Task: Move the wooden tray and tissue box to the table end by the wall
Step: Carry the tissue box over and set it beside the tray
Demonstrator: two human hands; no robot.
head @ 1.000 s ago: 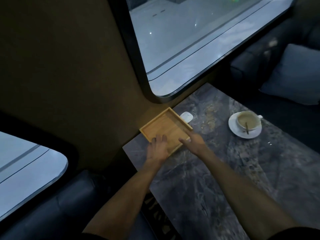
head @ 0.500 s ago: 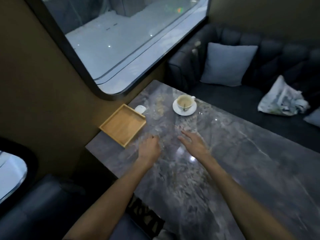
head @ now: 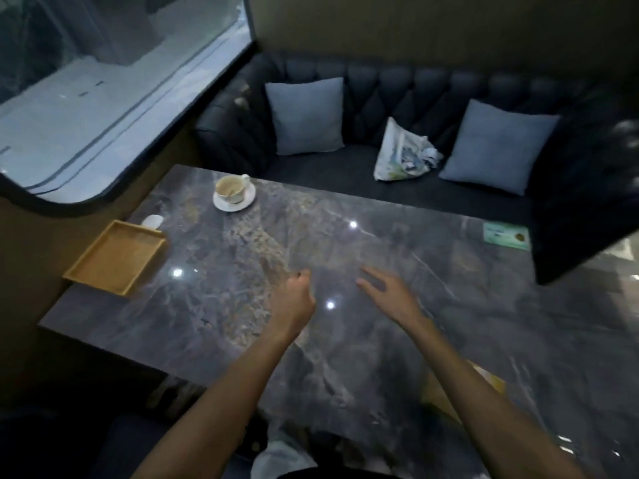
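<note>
The wooden tray (head: pixel 114 257) lies empty on the grey marble table (head: pixel 214 305), at its left end against the wall. My left hand (head: pixel 294 299) hovers over the table's middle with its fingers curled and nothing in it, well right of the tray. My right hand (head: pixel 390 292) is beside it, fingers spread, holding nothing. A yellowish box-like object (head: pixel 446 395) sits near the table's front edge, mostly hidden under my right forearm; I cannot tell whether it is the tissue box.
A cup on a saucer (head: pixel 235 195) stands at the table's far left. A small white object (head: pixel 153 221) touches the tray's far corner. A green card (head: pixel 506 236) lies far right. The dark sofa (head: pixel 432 95) holds cushions and a bag (head: pixel 401 153).
Both hands have let go of the tray and drawn back to the right, over the table's middle. The view has swung right, and the tray stays by the wall.
</note>
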